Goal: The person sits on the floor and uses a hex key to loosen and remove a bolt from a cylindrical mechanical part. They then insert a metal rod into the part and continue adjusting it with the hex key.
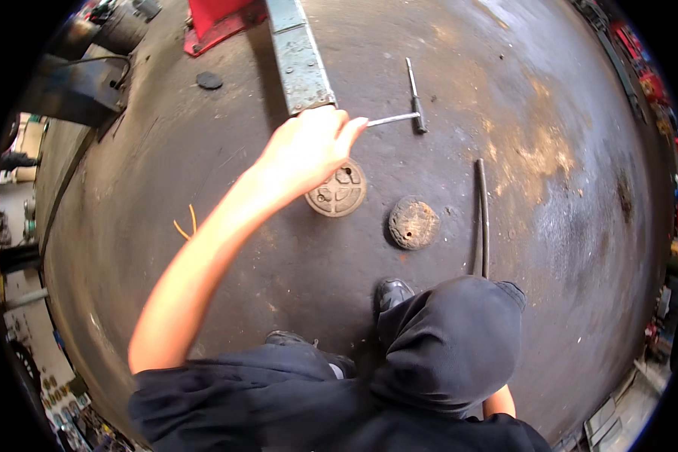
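Note:
My left arm reaches forward from the lower left. My left hand is closed over the end of a blue-grey metal lift arm, its thumb pointing right; most fingertips are hidden. Just below the hand is a round ribbed metal pad, partly covered by the wrist. A thin metal rod runs from beside my thumb to a tool with a black handle; I cannot tell whether the thumb touches the rod. Of my right arm only a bit of forearm shows beside my bent knee; the hand is hidden.
A worn round disc lies on the dark floor right of the pad. Farther right is a long bar. A yellow-orange strip lies left of my arm. A flat dark piece and a red metal base are at the far left.

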A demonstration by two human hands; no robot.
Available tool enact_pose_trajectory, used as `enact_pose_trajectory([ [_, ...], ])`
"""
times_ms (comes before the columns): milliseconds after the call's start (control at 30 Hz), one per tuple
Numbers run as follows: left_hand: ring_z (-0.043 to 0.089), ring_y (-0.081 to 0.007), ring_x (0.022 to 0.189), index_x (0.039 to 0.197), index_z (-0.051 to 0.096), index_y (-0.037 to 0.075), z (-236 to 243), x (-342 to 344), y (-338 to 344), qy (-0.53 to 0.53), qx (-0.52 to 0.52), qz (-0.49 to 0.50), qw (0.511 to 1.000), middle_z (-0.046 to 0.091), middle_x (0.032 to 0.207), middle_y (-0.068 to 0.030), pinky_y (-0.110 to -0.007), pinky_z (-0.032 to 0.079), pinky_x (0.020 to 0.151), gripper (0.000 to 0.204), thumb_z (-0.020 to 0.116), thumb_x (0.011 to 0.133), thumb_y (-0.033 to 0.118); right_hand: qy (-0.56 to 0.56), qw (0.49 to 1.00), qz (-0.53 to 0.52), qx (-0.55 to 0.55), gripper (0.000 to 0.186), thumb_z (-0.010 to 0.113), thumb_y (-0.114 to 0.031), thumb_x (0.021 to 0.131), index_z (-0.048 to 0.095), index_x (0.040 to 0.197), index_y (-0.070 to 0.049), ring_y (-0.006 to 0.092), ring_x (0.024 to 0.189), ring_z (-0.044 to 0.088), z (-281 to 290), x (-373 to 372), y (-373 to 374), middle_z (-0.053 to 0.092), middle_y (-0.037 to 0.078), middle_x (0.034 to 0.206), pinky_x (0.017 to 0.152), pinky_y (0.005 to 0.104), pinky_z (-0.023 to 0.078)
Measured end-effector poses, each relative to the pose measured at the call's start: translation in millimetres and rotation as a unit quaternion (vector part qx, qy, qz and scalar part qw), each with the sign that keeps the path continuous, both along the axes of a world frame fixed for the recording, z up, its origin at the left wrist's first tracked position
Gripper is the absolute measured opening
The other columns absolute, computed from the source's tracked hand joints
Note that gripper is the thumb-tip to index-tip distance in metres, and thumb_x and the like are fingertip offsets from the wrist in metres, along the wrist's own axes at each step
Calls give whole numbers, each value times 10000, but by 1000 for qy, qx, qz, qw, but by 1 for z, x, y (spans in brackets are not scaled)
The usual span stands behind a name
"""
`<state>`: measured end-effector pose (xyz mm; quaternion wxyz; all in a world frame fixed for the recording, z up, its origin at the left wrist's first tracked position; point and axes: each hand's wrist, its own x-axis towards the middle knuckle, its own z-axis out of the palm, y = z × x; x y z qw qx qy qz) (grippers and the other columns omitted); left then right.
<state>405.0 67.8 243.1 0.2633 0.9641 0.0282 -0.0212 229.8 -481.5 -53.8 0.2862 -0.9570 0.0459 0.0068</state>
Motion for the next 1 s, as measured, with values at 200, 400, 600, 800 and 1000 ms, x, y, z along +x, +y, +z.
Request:
enact_pose_trajectory([
  [200,530,-426,653,808,524,-39,88,-142,82,155,132,71,977,546,696,-256,-482,428,640,379,526,1022,274,-4,999,-1,-34,508,714,-158,829,583,1307,-44,400,983,616,26,3,15,637,258,1050,893,463,485],
  [400,612,-444,736,800,529,11,100,-271,51,319,139,72,935,615,725,-227,-508,477,650,284,593,964,234,-50,991,71,-102,408,719,-202,860,621,1231,-61,340,902,662,15,17,23,672,208,969,825,425,516],
  [600,599,-396,592,794,507,17,113,-249,21,335,80,-29,938,585,683,-182,-458,488,568,272,625,948,208,88,993,-73,-6,299,725,-192,858,616,1077,-20,295,875,692,34,61,45,692,177,932,785,408,537],
  [800,603,-356,638,831,509,49,107,-269,28,356,81,-5,931,567,717,-152,-440,475,591,229,619,944,215,132,990,0,-49,276,691,-193,851,601,997,23,238,817,668,41,116,54,685,148,866,773,361,533],
  [1000,651,-290,644,901,521,82,97,-270,31,349,126,-52,927,600,752,-106,-386,530,588,202,578,983,258,222,969,-56,-96,423,729,-262,787,594,1040,49,261,868,695,61,132,86,700,192,942,791,367,547],
])
